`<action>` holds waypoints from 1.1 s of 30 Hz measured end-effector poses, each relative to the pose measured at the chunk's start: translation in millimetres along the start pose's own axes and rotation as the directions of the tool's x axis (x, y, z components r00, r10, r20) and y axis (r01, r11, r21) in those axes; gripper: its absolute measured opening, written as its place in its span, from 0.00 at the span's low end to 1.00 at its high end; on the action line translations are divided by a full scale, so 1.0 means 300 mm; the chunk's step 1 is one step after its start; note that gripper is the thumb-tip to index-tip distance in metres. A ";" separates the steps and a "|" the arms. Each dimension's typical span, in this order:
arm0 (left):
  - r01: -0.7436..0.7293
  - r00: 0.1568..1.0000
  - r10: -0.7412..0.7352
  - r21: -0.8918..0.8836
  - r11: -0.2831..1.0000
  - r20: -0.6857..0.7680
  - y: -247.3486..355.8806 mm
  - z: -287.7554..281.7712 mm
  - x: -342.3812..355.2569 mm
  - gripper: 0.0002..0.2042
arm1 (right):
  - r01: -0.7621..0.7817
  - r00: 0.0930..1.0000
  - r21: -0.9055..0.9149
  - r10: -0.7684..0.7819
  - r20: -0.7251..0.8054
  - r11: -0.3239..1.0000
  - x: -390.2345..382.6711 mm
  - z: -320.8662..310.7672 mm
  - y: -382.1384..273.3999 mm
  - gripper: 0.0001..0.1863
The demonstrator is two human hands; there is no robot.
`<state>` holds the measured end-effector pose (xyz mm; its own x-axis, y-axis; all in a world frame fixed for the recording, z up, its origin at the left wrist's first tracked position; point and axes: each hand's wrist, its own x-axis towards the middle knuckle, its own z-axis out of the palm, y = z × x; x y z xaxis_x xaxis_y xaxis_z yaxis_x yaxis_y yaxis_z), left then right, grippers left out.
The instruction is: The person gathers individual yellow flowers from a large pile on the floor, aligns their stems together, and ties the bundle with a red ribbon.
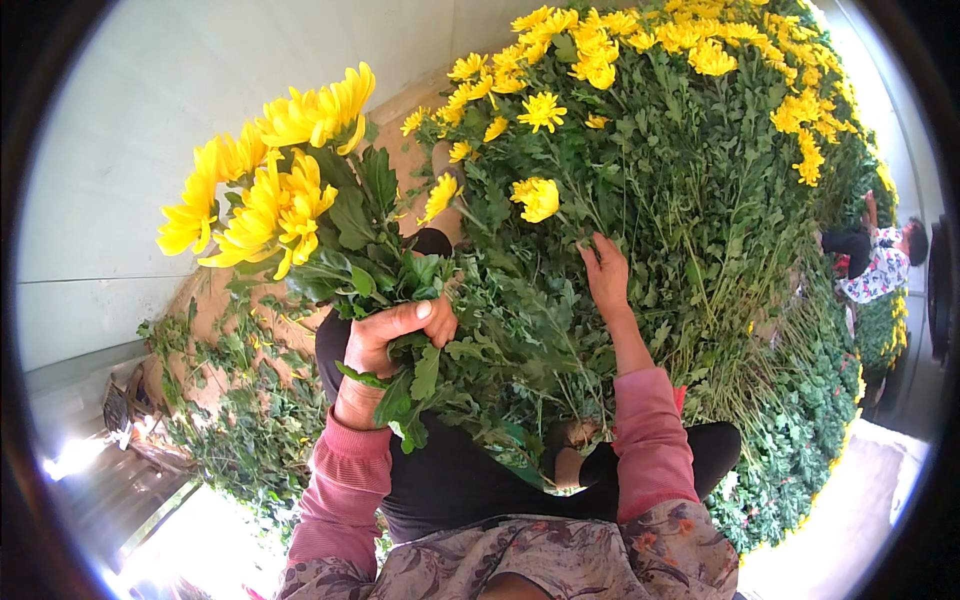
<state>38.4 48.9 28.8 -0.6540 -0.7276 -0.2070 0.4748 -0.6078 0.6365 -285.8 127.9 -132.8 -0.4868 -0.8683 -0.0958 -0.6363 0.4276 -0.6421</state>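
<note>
My left hand (405,328) is closed round the stems of a bunch of yellow chrysanthemums (275,205), held upright at the left with large blooms and green leaves. Some leaves hang down below the fist over my wrist. To the right, my right hand (607,278) reaches over the heap of cut chrysanthemums (680,230), its thumb and fingers a little apart. Close to those fingertips lies a single yellow bloom (537,200) on its stem. Another yellow bloom (438,198) stands between that one and the bunch.
The heap's many yellow heads (710,58) line its far edge. Loose leaves and stems litter the brown floor (215,375) on the left, below a pale wall (110,190). At the far right another person (880,262) sits beside the flowers. My dark-trousered legs (450,475) are below my hands.
</note>
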 end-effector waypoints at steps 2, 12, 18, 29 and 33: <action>0.005 0.999 -0.006 -0.019 1.000 -0.043 -0.006 0.021 0.004 0.13 | 0.102 0.994 0.176 -0.093 -0.061 0.979 0.003 -0.041 -0.035 0.16; 0.004 1.000 -0.005 0.045 0.999 0.005 -0.036 -0.007 0.007 0.15 | 0.394 0.916 0.130 -0.399 0.022 0.910 -0.008 -0.158 -0.294 0.20; 0.048 0.997 -0.041 0.103 0.993 -0.070 -0.041 0.011 0.012 0.15 | 0.051 0.994 -0.298 -0.077 -0.077 0.953 0.242 -0.104 -0.110 0.32; 0.051 0.994 -0.052 -0.017 0.999 -0.094 -0.034 0.002 0.016 0.14 | 0.110 0.945 -0.488 -0.243 -0.217 0.866 0.439 0.018 -0.266 0.22; 0.027 0.996 -0.026 0.019 0.999 -0.082 -0.037 -0.010 0.018 0.14 | 0.090 0.990 -0.266 -0.115 -0.081 0.960 0.415 0.030 -0.259 0.20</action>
<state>31.3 51.0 18.4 -0.6154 -0.7354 -0.2836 0.4453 -0.6213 0.6447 -291.5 -15.8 -101.7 -0.4569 -0.8886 0.0403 -0.8137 0.3993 -0.4225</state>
